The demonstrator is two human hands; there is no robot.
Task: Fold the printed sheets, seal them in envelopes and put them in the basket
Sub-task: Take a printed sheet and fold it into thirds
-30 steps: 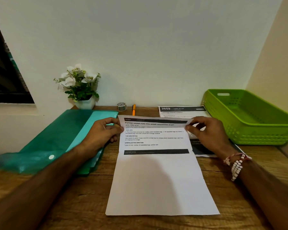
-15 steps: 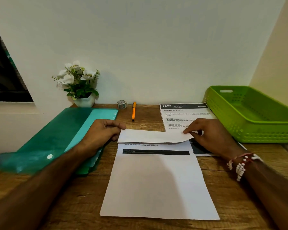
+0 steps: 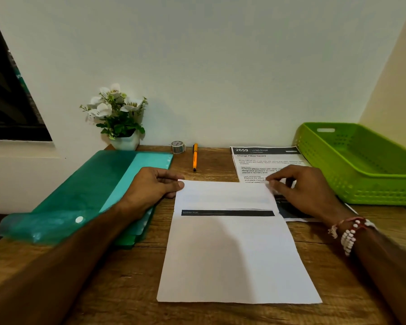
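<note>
Head camera: I see my left hand (image 3: 150,186) and right hand (image 3: 300,188) stretched forward, fingers (image 3: 168,178) pinching the far corners of the sheet (image 3: 232,254). It lies mid-bench (image 3: 127,277), top flap folded down, left of the green basket (image 3: 361,191). The right hand hides part of a second sheet (image 3: 256,160); its small print is unreadable.

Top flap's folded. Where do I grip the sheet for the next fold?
Probably the sheet by its near corners, fingers coming from your side: that edge lies flat and free on the table; left hand and right hand hold the far fold.
</note>
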